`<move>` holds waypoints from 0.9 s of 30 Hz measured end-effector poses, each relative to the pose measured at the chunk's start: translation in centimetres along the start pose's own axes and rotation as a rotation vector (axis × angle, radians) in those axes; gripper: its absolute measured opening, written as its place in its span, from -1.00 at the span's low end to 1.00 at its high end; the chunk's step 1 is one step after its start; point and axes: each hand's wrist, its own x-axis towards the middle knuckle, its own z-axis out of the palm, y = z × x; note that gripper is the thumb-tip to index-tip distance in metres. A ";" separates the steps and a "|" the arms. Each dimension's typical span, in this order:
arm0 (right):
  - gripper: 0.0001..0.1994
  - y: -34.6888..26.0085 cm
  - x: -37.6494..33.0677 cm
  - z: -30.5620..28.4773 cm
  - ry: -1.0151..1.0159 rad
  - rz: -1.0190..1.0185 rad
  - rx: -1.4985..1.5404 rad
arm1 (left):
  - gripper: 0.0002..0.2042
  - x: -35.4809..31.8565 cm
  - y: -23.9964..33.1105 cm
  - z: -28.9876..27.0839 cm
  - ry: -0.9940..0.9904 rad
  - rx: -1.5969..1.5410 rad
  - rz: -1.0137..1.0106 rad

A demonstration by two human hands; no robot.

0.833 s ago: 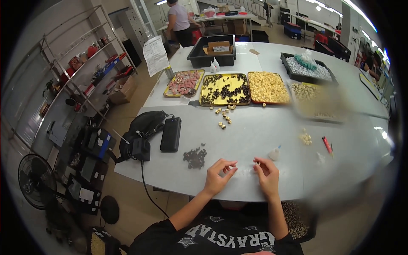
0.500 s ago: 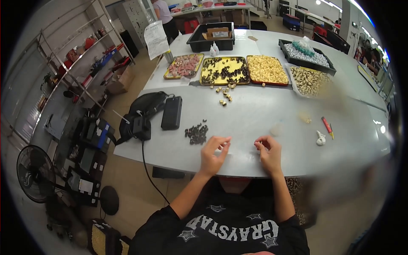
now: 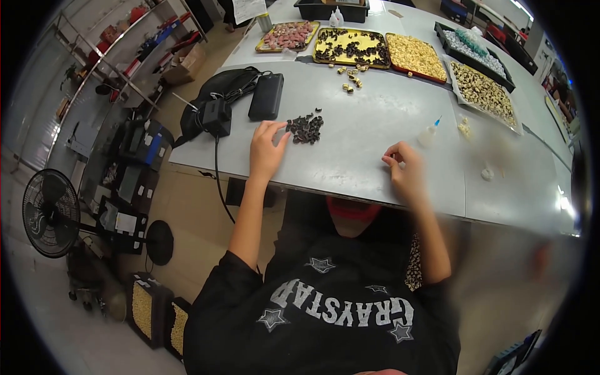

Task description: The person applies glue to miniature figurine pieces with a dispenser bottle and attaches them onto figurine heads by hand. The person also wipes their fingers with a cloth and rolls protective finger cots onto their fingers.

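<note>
Clearly light, hard and loose, the small dark pieces [image 3: 305,128] want a fingertip pinch; my left hand [image 3: 267,152] lies open beside them, my right hand [image 3: 405,175] pinches something I cannot make out

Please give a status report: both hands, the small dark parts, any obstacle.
Left hand open, fingers reaching the pile of small dark parts. Right hand pinched shut; contents unclear. Nothing between left hand and pile.

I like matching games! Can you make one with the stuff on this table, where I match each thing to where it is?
Things:
1. pile of small dark pieces
2. small squeeze bottle
3. black power bank
4. standing fan

Places:
A. on the floor, far left
B. beside the left hand
C. beyond the right hand
D. next to the black bag

Pairs: 1-B, 2-C, 3-D, 4-A
</note>
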 end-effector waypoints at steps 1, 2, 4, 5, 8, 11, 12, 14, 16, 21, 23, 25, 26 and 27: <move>-0.91 0.0 0.0 0.0 -0.021 -0.008 -0.011 | -0.81 0.3 -0.2 0.3 -0.021 0.013 0.005; -0.91 -0.1 0.0 0.1 -0.019 -0.012 -0.010 | -0.81 0.4 -0.4 0.6 -0.041 0.028 0.011; -0.92 -0.5 0.0 0.2 0.003 -0.064 -0.042 | -0.83 0.4 -1.1 0.9 -0.064 0.040 0.023; -0.92 -0.7 0.2 0.2 0.019 -0.093 -0.059 | -0.85 0.6 -1.4 0.9 -0.090 0.052 0.031; -0.91 -0.8 0.4 0.5 0.096 -0.156 -0.014 | -0.88 1.0 -1.4 1.0 -0.103 0.076 0.072; -0.90 -0.7 0.8 0.5 0.079 -0.152 0.001 | -0.90 0.6 -1.0 0.9 -0.094 0.103 0.096; -0.89 -0.5 0.7 0.2 0.030 -0.109 -0.019 | -0.90 0.6 -0.6 1.0 -0.090 0.087 0.095; -0.88 -0.2 0.8 0.0 -0.017 -0.058 -0.045 | -0.91 0.5 0.0 1.2 -0.086 0.053 0.089; -0.87 0.4 1.6 0.2 -0.051 -0.088 -0.058 | -0.91 0.2 0.3 1.0 -0.073 0.031 0.075; -0.83 3.6 6.8 0.8 -0.059 -0.168 -0.133 | -0.92 0.7 0.2 1.0 -0.027 -0.095 0.032; -0.76 4.4 9.8 1.8 0.052 -0.183 -0.174 | -0.92 0.8 0.3 0.9 -0.015 -0.118 0.045; -0.68 4.8 11.3 2.6 0.194 -0.268 -0.231 | -0.92 0.9 0.7 0.6 0.017 -0.128 0.060; -0.65 4.4 11.6 2.6 0.203 -0.216 -0.213 | -0.91 0.8 0.6 0.2 0.023 -0.137 0.038; -0.63 3.7 11.3 2.3 0.209 -0.156 -0.205 | -0.91 0.8 0.4 0.5 0.032 -0.155 0.058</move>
